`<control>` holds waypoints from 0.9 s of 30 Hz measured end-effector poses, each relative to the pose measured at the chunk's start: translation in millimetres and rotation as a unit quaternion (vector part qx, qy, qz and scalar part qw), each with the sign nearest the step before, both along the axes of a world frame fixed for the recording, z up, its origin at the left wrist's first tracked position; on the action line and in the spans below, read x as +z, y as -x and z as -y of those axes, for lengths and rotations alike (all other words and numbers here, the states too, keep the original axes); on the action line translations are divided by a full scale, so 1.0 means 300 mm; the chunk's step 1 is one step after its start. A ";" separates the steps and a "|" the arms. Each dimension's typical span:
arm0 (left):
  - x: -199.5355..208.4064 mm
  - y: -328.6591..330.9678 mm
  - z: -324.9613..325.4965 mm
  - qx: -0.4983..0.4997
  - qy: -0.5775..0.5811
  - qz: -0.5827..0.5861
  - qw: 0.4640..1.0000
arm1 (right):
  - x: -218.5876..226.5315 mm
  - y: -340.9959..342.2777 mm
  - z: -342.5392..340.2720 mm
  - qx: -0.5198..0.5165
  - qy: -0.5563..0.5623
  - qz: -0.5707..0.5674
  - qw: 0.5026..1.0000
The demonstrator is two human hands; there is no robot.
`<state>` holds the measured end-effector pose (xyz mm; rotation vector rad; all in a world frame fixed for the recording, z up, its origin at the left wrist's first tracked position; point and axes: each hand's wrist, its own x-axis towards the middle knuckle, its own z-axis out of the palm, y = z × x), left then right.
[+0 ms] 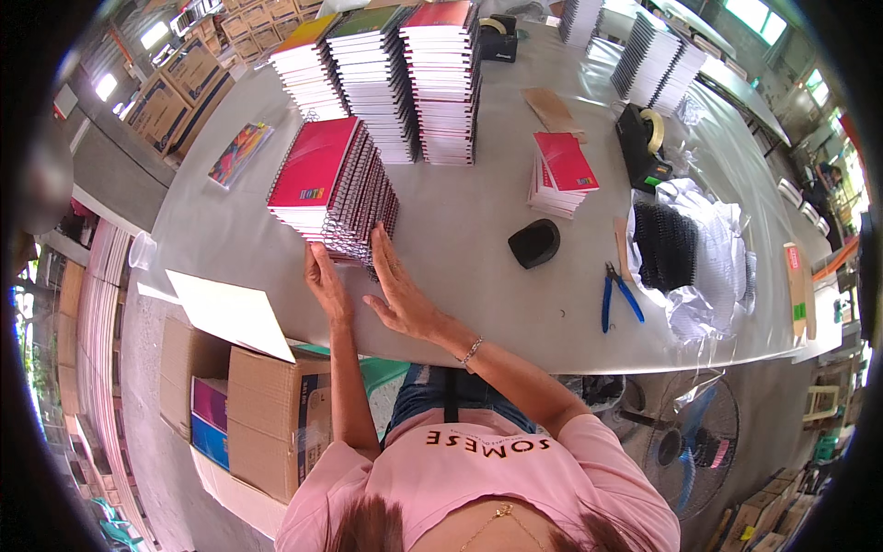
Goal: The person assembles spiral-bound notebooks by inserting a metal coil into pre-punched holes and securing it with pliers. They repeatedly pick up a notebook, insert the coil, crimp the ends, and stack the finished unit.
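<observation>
A tall stack of red spiral-bound notebooks [317, 166] stands on the table at the left of centre, its wire coils facing right and toward me. My left hand [328, 283] touches the stack's near side low down, fingers pointing up and partly hidden by the thumb side. Against the near right corner lies my right hand [405, 302], fingers stretched out along the coils and thumb apart. Neither hand grips a notebook. Just behind stand three taller notebook stacks with yellow, green and red covers [441, 14].
Right of the hands lie a black rounded object [533, 244], small red notebooks [567, 164], blue-handled pliers [620, 296], a tape dispenser [641, 143], and black coils [666, 247] on crumpled white wrapping. An open cardboard box [262, 414] stands below the table's left edge; a fan [690, 446] is below right.
</observation>
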<state>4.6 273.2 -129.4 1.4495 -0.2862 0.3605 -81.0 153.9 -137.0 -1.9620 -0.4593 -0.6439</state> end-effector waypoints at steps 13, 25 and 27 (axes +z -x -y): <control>0.000 0.025 -0.012 0.011 0.063 -0.018 0.998 | 0.117 0.074 0.163 -0.242 0.148 0.014 0.959; 0.054 0.540 -0.025 -0.175 -0.222 0.110 0.953 | 0.043 0.178 1.081 -0.553 -0.082 -0.120 0.820; 0.058 0.564 0.025 -0.238 -0.265 0.125 0.926 | 0.053 0.162 1.062 -0.515 -0.088 -0.179 0.834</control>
